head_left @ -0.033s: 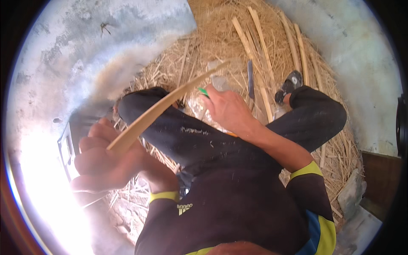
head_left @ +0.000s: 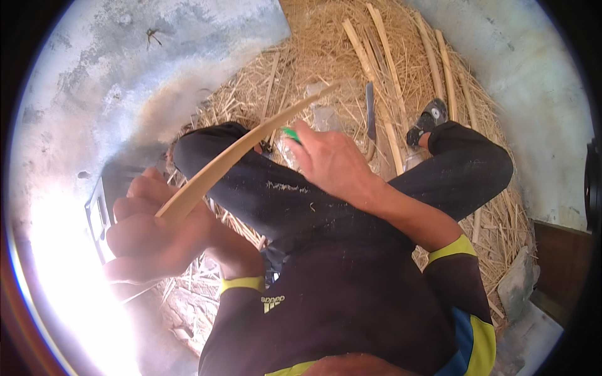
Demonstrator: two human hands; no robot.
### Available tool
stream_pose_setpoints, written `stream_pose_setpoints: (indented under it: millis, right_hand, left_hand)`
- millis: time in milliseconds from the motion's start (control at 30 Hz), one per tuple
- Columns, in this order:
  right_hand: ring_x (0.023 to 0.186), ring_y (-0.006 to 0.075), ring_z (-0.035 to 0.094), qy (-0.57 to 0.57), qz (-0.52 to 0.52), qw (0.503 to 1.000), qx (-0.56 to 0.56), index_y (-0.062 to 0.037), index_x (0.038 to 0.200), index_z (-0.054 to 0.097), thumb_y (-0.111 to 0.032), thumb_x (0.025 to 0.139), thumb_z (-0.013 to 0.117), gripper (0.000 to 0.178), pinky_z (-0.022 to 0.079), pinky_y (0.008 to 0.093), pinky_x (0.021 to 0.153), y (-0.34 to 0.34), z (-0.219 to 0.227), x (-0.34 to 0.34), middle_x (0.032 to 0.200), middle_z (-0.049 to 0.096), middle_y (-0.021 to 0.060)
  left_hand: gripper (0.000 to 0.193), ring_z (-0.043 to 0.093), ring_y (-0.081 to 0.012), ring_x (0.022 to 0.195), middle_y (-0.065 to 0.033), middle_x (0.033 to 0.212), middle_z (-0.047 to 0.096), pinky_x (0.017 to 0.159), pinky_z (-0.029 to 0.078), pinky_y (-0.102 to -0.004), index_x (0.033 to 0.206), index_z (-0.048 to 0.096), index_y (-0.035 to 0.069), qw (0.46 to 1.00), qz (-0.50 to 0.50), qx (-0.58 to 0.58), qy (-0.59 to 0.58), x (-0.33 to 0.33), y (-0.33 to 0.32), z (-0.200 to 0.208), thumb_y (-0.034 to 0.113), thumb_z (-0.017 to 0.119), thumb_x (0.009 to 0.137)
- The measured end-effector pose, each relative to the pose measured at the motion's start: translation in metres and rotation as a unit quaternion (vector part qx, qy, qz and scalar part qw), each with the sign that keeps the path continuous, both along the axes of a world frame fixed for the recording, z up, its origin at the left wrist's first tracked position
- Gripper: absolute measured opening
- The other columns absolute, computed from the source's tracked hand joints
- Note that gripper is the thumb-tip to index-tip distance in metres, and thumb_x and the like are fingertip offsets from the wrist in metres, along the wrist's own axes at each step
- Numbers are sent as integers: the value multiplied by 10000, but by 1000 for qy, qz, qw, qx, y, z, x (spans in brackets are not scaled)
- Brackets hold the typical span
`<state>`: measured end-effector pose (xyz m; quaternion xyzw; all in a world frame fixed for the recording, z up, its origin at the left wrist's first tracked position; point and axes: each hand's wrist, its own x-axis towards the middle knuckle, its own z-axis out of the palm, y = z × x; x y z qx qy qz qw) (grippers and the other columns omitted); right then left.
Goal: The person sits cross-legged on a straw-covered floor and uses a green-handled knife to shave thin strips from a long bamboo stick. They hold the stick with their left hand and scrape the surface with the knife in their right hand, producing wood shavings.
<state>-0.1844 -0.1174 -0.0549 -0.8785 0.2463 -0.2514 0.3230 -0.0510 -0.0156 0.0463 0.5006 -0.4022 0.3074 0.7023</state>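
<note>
— left hand (head_left: 160, 235) has its grip closed round the bamboo strip (head_left: 244, 150), slanting over the knee?
— yes; right hand (head_left: 329, 160) clutches something green (head_left: 290, 133) (steady both, i'd say).

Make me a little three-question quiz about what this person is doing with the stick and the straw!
1. True or false: the left hand holds one end of the long pale cane strip.
2. What is the right hand closed around?
A. a small green-tipped thing
B. a red cup
C. a hammer
3. Fill in: the loose canes lie on a heap of dry ____.

Key: 1 true; 2 A; 3 straw.
</note>
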Motion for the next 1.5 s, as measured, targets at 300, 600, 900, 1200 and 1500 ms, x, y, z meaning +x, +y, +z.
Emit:
stream_pose_setpoints:
  millis: [300,600,900,1200,1500]
  right_hand:
    - [531,345,595,-4,9,1000,-10,7,1024,504,-228,942,496,249,469,444,479,5,2,-7,557,554,186]
    - [537,367,601,56,-26,998,7,39,1029,487,-197,944,477,250,476,462,497,-28,-55,3,594,582,193]
    - [496,367,590,72,-58,996,6,14,994,475,-204,940,509,227,463,449,451,-44,-78,20,562,562,200]
    - [521,367,606,134,-44,988,-58,3,994,478,-182,921,521,203,484,459,462,-42,-73,46,589,589,194]
    - [553,348,622,201,-97,974,-30,11,997,487,-202,940,475,222,479,444,460,-70,-127,14,620,598,170]
  left_hand:
    - [502,117,-70,379,36,481,125,352,135,-230,556,203,164,984,-169,-26,-57,11,0,-1,418,221,988]
    - [540,129,-69,379,45,490,119,362,162,-226,530,190,176,999,17,-47,-1,1,-16,6,479,258,972]
    - [491,163,-80,393,35,499,158,389,148,-234,539,220,171,998,27,-61,5,2,-21,3,428,300,949]
    - [483,185,-92,410,30,502,188,409,119,-249,518,232,164,984,-27,-136,109,42,-11,10,365,353,940]
    - [519,200,-84,412,30,505,214,402,136,-242,527,239,159,979,56,-146,128,36,-18,13,440,344,951]
